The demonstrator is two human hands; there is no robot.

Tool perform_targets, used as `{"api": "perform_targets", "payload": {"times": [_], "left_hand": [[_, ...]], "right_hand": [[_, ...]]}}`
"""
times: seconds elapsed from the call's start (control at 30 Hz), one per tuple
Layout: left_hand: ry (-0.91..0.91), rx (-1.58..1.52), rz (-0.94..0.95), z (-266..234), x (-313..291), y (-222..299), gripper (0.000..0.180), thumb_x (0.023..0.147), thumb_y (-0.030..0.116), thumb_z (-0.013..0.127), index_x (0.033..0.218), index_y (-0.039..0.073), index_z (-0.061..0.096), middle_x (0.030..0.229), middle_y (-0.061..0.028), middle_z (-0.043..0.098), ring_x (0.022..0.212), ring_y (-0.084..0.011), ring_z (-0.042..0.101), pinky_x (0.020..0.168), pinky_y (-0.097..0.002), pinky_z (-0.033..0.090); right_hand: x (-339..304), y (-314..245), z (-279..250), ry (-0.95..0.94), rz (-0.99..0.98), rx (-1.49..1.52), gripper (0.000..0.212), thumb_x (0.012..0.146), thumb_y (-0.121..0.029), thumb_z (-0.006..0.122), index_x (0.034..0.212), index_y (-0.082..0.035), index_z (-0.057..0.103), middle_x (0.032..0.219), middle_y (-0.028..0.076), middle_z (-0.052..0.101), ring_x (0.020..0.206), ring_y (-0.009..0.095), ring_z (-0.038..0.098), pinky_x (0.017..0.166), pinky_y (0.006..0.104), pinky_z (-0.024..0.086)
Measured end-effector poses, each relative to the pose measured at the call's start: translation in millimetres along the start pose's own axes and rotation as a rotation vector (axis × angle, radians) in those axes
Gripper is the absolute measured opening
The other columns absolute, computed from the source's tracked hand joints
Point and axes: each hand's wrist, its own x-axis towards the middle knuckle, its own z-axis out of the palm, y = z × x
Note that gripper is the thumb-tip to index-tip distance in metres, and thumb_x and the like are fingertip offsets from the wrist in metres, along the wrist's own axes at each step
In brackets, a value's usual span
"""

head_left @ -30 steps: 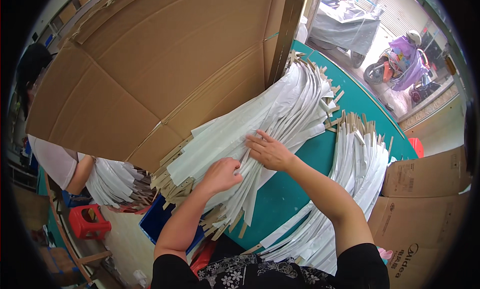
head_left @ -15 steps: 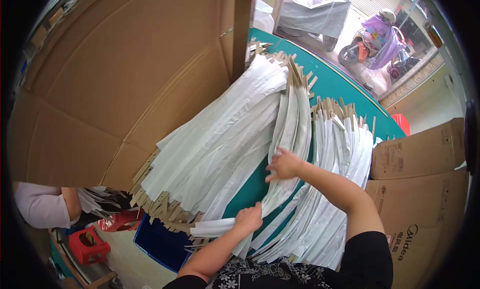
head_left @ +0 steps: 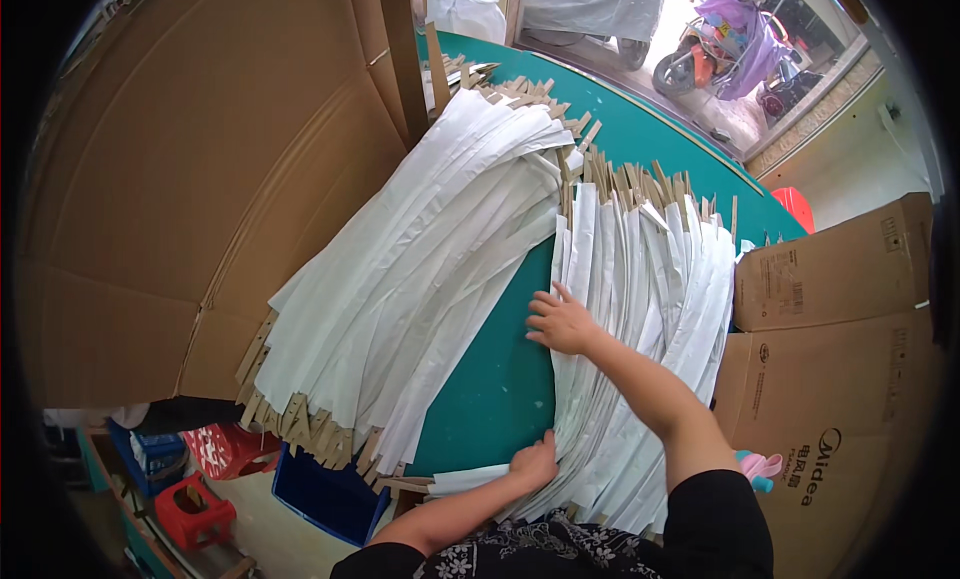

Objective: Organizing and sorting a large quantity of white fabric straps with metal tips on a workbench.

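Observation:
Two broad heaps of long white strips with tan slat ends lie on the green table. The left heap (head_left: 380, 269) slants across the table; the right heap (head_left: 640, 309) runs toward my body. My left hand (head_left: 535, 461) is closed at the near left edge of the right heap, its fingers curled round white strips (head_left: 465, 479) and partly hidden. Farther up the same edge, my right hand (head_left: 562, 321) has its fingers apart and rests against the strips, gripping none.
The green table (head_left: 485, 399) shows between the heaps. A tall cardboard sheet (head_left: 200, 179) stands at the left, a cardboard box (head_left: 830, 379) at the right. Below the left edge are a blue bin (head_left: 330, 494) and red stools (head_left: 195, 509). A covered scooter (head_left: 730, 44) stands beyond the window.
The bundle of strips between my hands has moved right, against the right heap, uncovering more green table. Both hands moved with it, and the view shifted. The person at lower left is mostly out of view.

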Motion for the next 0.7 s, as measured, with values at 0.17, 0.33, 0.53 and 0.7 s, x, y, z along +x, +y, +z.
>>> {"api": "perform_targets", "payload": {"times": [0.17,0.33,0.53,0.7], "left_hand": [[0.194,0.104,0.035,-7.5,-42.8,-3.3,0.082,0.081,0.045,0.061,0.143,0.005,0.027,0.122,-0.0214,0.05,0.114,-0.0364,0.049,0.087,-0.0565,0.043],[-0.004,0.041,0.005,58.2,-50.8,-20.1,0.094,0.085,0.063,0.052,0.149,0.004,0.017,0.129,-0.0228,0.043,0.113,-0.0401,0.048,0.086,-0.0597,0.042],[0.368,0.088,0.406,-101.3,-42.6,-22.9,0.044,0.085,0.046,0.06,0.097,0.004,0.064,0.097,-0.0159,0.064,0.091,-0.0346,0.062,0.076,-0.0447,0.049],[1.539,0.168,-0.008,-287.5,-73.8,-114.3,0.049,0.078,0.023,0.072,0.119,0.001,0.056,0.115,-0.0189,0.058,0.108,-0.0385,0.053,0.098,-0.0461,0.039]], "right_hand": [[-57.6,29.1,16.6,-0.128,0.486,-0.047,0.037,0.081,-0.04,0.06,0.096,-0.007,0.069,0.106,0.009,0.057,0.119,0.022,0.047,0.117,0.0512,0.015],[-71.7,32.7,21.1,-0.054,0.576,-0.139,0.034,0.079,-0.034,0.057,0.096,-0.007,0.07,0.106,0.01,0.057,0.12,0.022,0.047,0.119,0.0493,0.011],[-48.5,35.8,31.8,-0.153,0.494,-0.259,0.02,0.077,-0.027,0.068,0.089,-0.011,0.066,0.093,0.005,0.061,0.105,0.021,0.057,0.118,0.0502,0.013],[-16.9,-2.7,3.2,0.002,0.451,-0.093,0.022,0.076,-0.031,0.074,0.087,-0.013,0.066,0.09,0.004,0.062,0.1,0.022,0.059,0.113,0.0495,0.024]]}}
